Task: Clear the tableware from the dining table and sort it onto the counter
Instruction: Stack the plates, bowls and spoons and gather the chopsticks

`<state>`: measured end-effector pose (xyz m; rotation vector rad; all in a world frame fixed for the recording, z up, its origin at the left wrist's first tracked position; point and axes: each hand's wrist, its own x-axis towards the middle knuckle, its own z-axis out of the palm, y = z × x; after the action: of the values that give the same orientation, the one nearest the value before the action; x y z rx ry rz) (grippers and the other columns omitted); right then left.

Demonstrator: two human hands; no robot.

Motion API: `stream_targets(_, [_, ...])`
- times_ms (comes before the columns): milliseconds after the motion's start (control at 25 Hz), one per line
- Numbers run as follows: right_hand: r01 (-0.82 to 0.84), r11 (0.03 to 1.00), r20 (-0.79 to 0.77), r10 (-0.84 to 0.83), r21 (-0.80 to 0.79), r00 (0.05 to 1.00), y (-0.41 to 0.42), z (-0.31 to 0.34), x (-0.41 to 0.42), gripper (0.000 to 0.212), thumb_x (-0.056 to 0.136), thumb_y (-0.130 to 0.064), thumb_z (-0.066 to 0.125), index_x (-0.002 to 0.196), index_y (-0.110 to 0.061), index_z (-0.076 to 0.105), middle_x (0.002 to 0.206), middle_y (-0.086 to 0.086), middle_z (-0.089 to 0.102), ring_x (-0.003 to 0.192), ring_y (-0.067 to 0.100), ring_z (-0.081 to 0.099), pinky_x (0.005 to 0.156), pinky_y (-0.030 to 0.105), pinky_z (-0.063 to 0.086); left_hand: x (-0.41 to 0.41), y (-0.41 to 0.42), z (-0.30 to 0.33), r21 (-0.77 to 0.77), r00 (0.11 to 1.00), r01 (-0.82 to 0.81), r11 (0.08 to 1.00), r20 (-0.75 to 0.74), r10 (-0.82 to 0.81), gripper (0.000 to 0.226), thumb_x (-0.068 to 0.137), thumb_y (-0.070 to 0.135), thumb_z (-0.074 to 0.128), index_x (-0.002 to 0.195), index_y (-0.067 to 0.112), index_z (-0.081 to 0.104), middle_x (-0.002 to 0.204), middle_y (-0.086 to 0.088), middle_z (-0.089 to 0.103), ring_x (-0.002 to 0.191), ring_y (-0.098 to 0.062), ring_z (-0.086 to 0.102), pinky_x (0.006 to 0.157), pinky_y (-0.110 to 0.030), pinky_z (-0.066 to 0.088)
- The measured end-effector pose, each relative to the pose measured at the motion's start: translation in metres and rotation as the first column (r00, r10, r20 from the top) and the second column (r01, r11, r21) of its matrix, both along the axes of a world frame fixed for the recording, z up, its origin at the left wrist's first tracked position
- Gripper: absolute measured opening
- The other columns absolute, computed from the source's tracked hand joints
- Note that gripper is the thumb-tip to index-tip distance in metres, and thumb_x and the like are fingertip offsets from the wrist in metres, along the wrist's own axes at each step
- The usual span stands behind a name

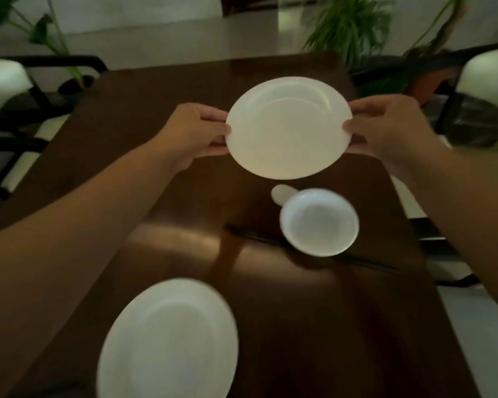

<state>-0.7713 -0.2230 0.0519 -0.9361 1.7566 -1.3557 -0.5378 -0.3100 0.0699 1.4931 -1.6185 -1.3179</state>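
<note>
Both hands hold a white plate (288, 127) above the far middle of the dark wooden dining table (161, 90). My left hand (193, 133) grips its left rim and my right hand (385, 130) grips its right rim. Below it a white bowl (319, 222) stands on the table, with a small white spoon-like piece (281, 193) at its upper left edge. Dark chopsticks (259, 238) lie on the table partly under the bowl. A second white plate (167, 340) rests near the front left edge.
Cream-cushioned chairs with black frames stand at the left (3, 79) and right (489, 79) of the table. Potted green plants (354, 27) stand behind the far edge. Pale floor shows on the right side.
</note>
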Motion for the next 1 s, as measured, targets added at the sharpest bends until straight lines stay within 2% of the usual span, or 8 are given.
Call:
stream_targets(120, [-0.095, 0.995, 0.015, 0.095, 0.034, 0.995, 0.036, -0.009, 0.056, 0.026, 0.082, 0.004, 0.059, 0.106, -0.007, 0.063, 0.082, 0.004, 0.066, 0.071, 0.012, 0.066, 0.056, 0.025, 0.059, 0.066, 0.051, -0.003, 0.036, 0.998, -0.067, 0.997, 0.004, 0.067, 0.019, 0.086, 0.005, 0.06, 0.092, 0.022, 0.067, 0.083, 0.004, 0.071, 0.07, -0.003, 0.07, 0.054, -0.017, 0.055])
stream_targets(200, [-0.139, 0.988, 0.045, 0.136, 0.073, 0.99, 0.061, -0.024, 0.096, 0.028, 0.081, 0.007, 0.059, 0.105, -0.007, 0.063, 0.074, 0.0, 0.061, 0.063, 0.01, 0.063, 0.053, 0.024, 0.059, 0.106, 0.087, -0.019, 0.067, 0.989, -0.147, 0.987, 0.038, 0.145, 0.02, 0.086, 0.004, 0.059, 0.095, 0.021, 0.067, 0.085, 0.002, 0.07, 0.066, -0.001, 0.069, 0.054, -0.016, 0.055])
stream_targets(280, [-0.191, 0.971, 0.016, 0.191, 0.143, 0.982, 0.086, -0.037, 0.127, 0.028, 0.081, 0.0, 0.062, 0.104, -0.016, 0.064, 0.078, -0.005, 0.062, 0.065, 0.009, 0.065, 0.053, 0.025, 0.059, 0.139, 0.124, -0.037, 0.139, 0.974, -0.227, 0.964, 0.034, 0.224, 0.021, 0.086, 0.001, 0.059, 0.097, 0.017, 0.068, 0.083, 0.0, 0.07, 0.062, -0.002, 0.069, 0.054, -0.018, 0.056])
stream_targets(440, [-0.26, 0.927, 0.045, 0.257, 0.27, 0.965, 0.121, -0.057, 0.166, 0.028, 0.081, -0.01, 0.065, 0.102, -0.028, 0.066, 0.097, -0.002, 0.067, 0.075, 0.016, 0.07, 0.063, 0.042, 0.061, 0.182, 0.18, -0.061, 0.242, 0.946, -0.318, 0.917, 0.013, 0.325, 0.024, 0.085, 0.0, 0.059, 0.093, 0.02, 0.069, 0.082, 0.007, 0.07, 0.067, -0.004, 0.069, 0.053, -0.018, 0.056])
stream_targets(560, [-0.262, 0.909, 0.018, 0.271, 0.325, 0.962, 0.142, -0.066, 0.182, 0.031, 0.082, -0.008, 0.064, 0.108, -0.026, 0.065, 0.1, -0.002, 0.067, 0.084, 0.016, 0.067, 0.068, 0.039, 0.061, 0.201, 0.208, -0.074, 0.244, 0.939, -0.338, 0.909, 0.021, 0.344, 0.024, 0.085, 0.003, 0.062, 0.097, 0.022, 0.07, 0.076, 0.017, 0.071, 0.071, -0.003, 0.069, 0.052, -0.016, 0.054])
stream_targets(720, [-0.243, 0.892, -0.091, 0.298, 0.382, 0.95, 0.168, -0.075, 0.195, 0.03, 0.083, -0.01, 0.065, 0.111, -0.021, 0.064, 0.089, -0.012, 0.063, 0.084, 0.009, 0.062, 0.073, 0.032, 0.057, 0.209, 0.232, -0.091, 0.189, 0.939, -0.342, 0.92, 0.089, 0.331, 0.028, 0.085, 0.005, 0.061, 0.109, 0.02, 0.067, 0.087, 0.01, 0.069, 0.08, -0.007, 0.067, 0.059, -0.018, 0.056])
stream_targets(840, [-0.231, 0.898, -0.292, 0.351, 0.374, 0.89, 0.177, -0.079, 0.2, 0.027, 0.083, -0.018, 0.065, 0.11, -0.021, 0.063, 0.089, -0.011, 0.063, 0.075, 0.0, 0.055, 0.069, 0.018, 0.047, 0.206, 0.241, -0.092, 0.073, 0.94, -0.318, 0.945, 0.152, 0.304, 0.029, 0.084, 0.006, 0.062, 0.107, 0.022, 0.069, 0.082, 0.02, 0.065, 0.072, 0.003, 0.065, 0.057, -0.014, 0.054])
stream_targets(1000, [-0.214, 0.89, -0.416, 0.386, 0.403, 0.823, 0.176, -0.083, 0.205, 0.033, 0.084, -0.023, 0.064, 0.117, -0.02, 0.06, 0.107, 0.001, 0.064, 0.084, 0.009, 0.054, 0.083, 0.03, 0.048, 0.203, 0.246, -0.089, -0.113, 0.93, -0.254, 0.961, 0.245, 0.274, 0.028, 0.082, 0.006, 0.064, 0.105, 0.021, 0.07, 0.076, 0.03, 0.058, 0.071, -0.001, 0.062, 0.059, -0.016, 0.05])
